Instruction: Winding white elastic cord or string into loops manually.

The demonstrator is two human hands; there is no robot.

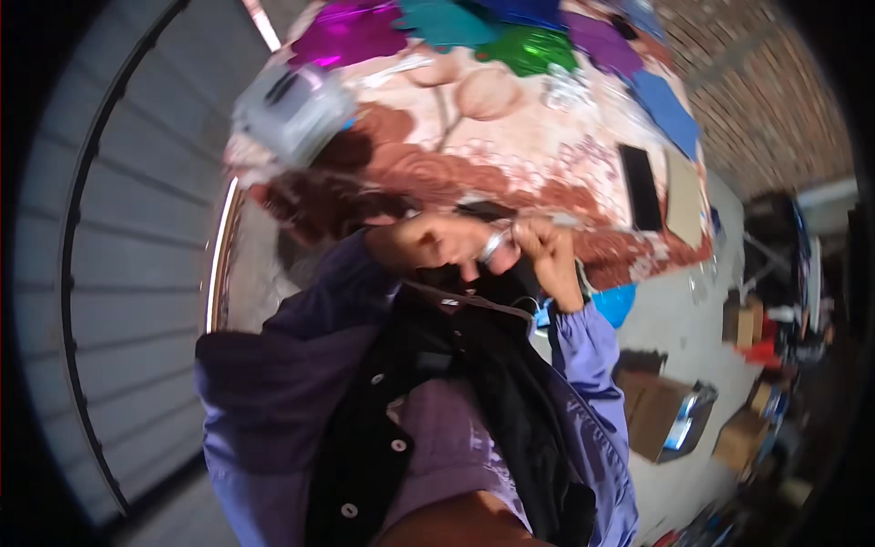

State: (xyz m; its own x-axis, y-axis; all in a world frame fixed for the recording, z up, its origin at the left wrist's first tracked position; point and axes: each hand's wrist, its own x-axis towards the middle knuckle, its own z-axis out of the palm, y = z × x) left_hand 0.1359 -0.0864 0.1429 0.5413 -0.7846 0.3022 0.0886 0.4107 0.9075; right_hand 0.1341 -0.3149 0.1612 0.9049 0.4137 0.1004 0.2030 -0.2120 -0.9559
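A person in a purple shirt and black vest stands at the near edge of a table (547,164) draped in a rust-and-cream floral cloth, both hands raised close together just over that edge. The left hand (428,242) and right hand (547,246) meet around a small silvery object (492,246), which sits between the fingertips of the two hands; the fingers are curled in tight around it, though blur hides exactly which hand has the grip. A dark flat item (483,210) lies just behind the knuckles. Open cloth stretches beyond the hands toward a black phone (640,187) and a tan card (684,196) at the right edge, a clear plastic container (292,114) at the left corner, and shiny coloured foil sheets (437,27) along the far side. Cardboard boxes (665,419) crowd the concrete floor to the right.
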